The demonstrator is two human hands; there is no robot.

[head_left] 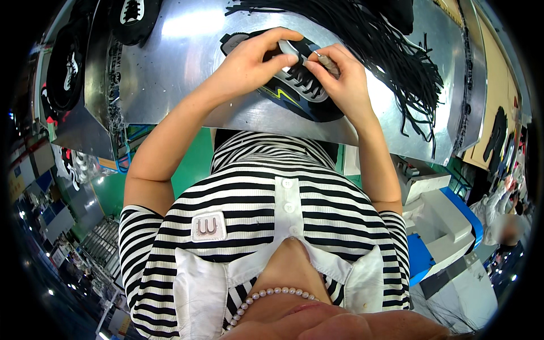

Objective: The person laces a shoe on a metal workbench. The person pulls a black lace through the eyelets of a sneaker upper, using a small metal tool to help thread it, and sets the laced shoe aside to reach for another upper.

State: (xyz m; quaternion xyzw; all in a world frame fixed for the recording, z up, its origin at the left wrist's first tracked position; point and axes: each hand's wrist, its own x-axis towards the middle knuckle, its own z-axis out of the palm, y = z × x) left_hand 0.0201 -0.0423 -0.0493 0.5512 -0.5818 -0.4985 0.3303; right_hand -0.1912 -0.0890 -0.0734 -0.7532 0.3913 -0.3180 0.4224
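Note:
A black sneaker (310, 107) with grey and yellow side marks lies on the metal table, its toe towards the lower right. My left hand (246, 65) is closed on the shoe's upper, thumb and fingers pinching the light grey tongue area. Between the fingers of my right hand (350, 79) is a small awl-like tool (329, 66) with a brownish handle and a thin metal shank. Its tip is at the black laces (306, 84) near the tongue; whether the tip has caught a lace is too small to tell.
A large bundle of black laces (391, 68) spreads over the table's (170, 68) far right. More black shoes (133, 20) stand at the far left, one (67, 76) beyond the table's left rim. At right, a person (498, 209) is in the background.

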